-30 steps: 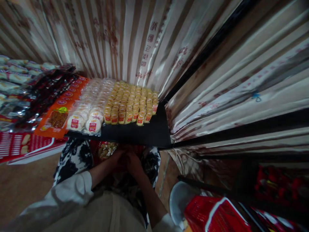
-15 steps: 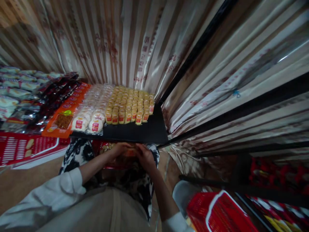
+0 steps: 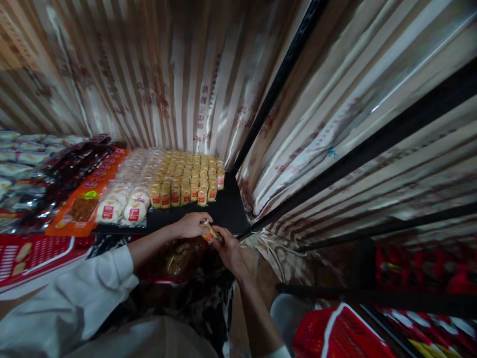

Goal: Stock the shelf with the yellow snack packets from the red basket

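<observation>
Both hands hold one small wrapped snack cake (image 3: 209, 231) with a yellow body and an orange-red label, close to the front edge of the black shelf (image 3: 231, 209). My left hand (image 3: 193, 224) pinches its upper left end, and my right hand (image 3: 228, 248) grips the lower right side. Behind them, rows of the same yellow packets (image 3: 181, 186) stand on the shelf. Beneath my forearms a red basket (image 3: 164, 282) sits at my lap, with several packets (image 3: 178, 258) inside, dim and partly hidden by my arms.
Left along the shelf lie round white cakes (image 3: 134, 211), an orange pretzel-stick bag (image 3: 84, 209), dark packets and white packets (image 3: 22, 156). Red baskets stand at lower left (image 3: 48, 253) and lower right (image 3: 350, 330). A black post (image 3: 276, 89) and striped curtain (image 3: 194, 64) bound the shelf.
My hands have come up from over the lap to the shelf's front edge, bringing the snack cake into clear sight. The view has shifted, so the shelf appears lower and further left.
</observation>
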`<act>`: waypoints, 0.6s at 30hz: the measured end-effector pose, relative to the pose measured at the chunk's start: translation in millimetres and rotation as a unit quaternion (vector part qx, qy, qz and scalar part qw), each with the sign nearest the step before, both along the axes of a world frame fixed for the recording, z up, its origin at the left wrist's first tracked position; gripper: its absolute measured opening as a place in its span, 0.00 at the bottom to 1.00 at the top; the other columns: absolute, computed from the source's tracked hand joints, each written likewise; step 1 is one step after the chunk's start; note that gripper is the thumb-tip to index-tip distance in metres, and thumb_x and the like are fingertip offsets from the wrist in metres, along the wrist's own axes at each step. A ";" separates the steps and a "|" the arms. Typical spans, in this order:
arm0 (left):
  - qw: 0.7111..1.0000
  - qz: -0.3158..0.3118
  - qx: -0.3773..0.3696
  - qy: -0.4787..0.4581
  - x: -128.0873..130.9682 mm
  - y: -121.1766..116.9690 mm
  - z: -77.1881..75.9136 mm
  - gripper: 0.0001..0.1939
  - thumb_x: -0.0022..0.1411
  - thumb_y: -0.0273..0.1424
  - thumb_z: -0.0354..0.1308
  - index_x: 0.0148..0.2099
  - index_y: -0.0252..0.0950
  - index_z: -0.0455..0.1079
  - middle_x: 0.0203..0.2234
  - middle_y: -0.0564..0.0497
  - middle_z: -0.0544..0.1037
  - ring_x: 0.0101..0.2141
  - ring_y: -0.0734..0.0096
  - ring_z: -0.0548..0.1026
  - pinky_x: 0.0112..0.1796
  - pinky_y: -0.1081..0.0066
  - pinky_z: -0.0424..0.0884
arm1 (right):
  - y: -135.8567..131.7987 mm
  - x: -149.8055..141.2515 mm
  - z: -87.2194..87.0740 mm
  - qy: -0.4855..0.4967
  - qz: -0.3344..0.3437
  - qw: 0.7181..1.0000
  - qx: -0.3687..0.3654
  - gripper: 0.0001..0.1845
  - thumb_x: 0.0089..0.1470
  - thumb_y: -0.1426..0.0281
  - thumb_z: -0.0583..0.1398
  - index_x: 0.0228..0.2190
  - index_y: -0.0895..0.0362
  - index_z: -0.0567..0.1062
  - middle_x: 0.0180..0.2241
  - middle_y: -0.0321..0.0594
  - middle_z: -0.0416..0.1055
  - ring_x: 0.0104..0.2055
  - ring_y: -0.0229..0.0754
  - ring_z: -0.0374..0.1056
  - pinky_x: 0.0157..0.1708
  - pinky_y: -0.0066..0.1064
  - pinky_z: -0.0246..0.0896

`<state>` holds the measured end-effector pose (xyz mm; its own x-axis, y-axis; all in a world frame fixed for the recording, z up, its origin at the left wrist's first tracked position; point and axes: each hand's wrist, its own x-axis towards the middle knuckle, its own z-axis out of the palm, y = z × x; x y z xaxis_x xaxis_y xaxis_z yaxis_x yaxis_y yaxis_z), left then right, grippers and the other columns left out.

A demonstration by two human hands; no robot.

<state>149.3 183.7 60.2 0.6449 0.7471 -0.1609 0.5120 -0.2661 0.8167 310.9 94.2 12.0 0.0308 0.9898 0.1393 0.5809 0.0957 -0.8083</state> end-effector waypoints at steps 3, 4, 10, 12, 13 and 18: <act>0.997 -0.031 0.062 0.015 16.4 9.4 12.9 0.13 0.52 0.32 0.53 0.40 0.38 0.73 0.29 0.53 0.77 0.32 0.68 0.73 0.31 0.75 0.63 | 10.4 6.1 0.4 0.029 -0.031 0.999 0.021 0.20 0.48 0.71 0.57 0.46 0.56 0.71 0.38 0.42 0.70 0.24 0.34 0.63 0.27 0.27 0.64; 0.996 -0.035 0.076 0.019 22.0 12.7 16.2 0.13 0.53 0.32 0.53 0.41 0.38 0.73 0.30 0.52 0.77 0.33 0.66 0.73 0.32 0.74 0.64 | 14.8 8.4 -0.8 0.042 -0.040 0.998 0.024 0.19 0.49 0.70 0.57 0.45 0.56 0.72 0.37 0.42 0.70 0.24 0.34 0.63 0.27 0.27 0.64; 0.985 0.076 0.149 -0.032 56.4 23.0 21.4 0.23 0.57 0.32 0.52 0.54 0.32 0.64 0.48 0.42 0.71 0.45 0.60 0.71 0.46 0.65 0.66 | 54.0 29.8 -15.9 0.189 -0.141 0.972 0.007 0.23 0.45 0.61 0.59 0.43 0.59 0.71 0.34 0.39 0.69 0.19 0.30 0.59 0.20 0.25 0.60; 0.977 0.118 0.171 -0.049 67.6 20.8 17.0 0.23 0.58 0.29 0.50 0.56 0.32 0.60 0.53 0.41 0.66 0.50 0.61 0.68 0.50 0.64 0.64 | 70.5 38.2 -19.8 0.215 -0.171 0.961 0.010 0.25 0.43 0.60 0.60 0.42 0.60 0.71 0.34 0.39 0.70 0.19 0.30 0.59 0.21 0.24 0.60; 0.975 0.129 0.172 -0.051 73.0 19.3 14.0 0.23 0.58 0.28 0.49 0.57 0.32 0.60 0.54 0.41 0.64 0.52 0.62 0.66 0.52 0.64 0.63 | 79.1 42.0 -21.4 0.223 -0.177 0.959 0.011 0.25 0.43 0.59 0.60 0.42 0.60 0.70 0.34 0.39 0.70 0.20 0.30 0.59 0.21 0.24 0.60; 0.983 0.142 0.112 -0.043 98.4 18.0 -5.2 0.22 0.60 0.27 0.46 0.57 0.34 0.61 0.59 0.45 0.60 0.59 0.65 0.58 0.59 0.67 0.53 | 123.6 55.9 -32.3 0.214 -0.173 0.961 0.041 0.23 0.43 0.60 0.58 0.39 0.61 0.72 0.32 0.41 0.73 0.23 0.34 0.63 0.25 0.27 0.61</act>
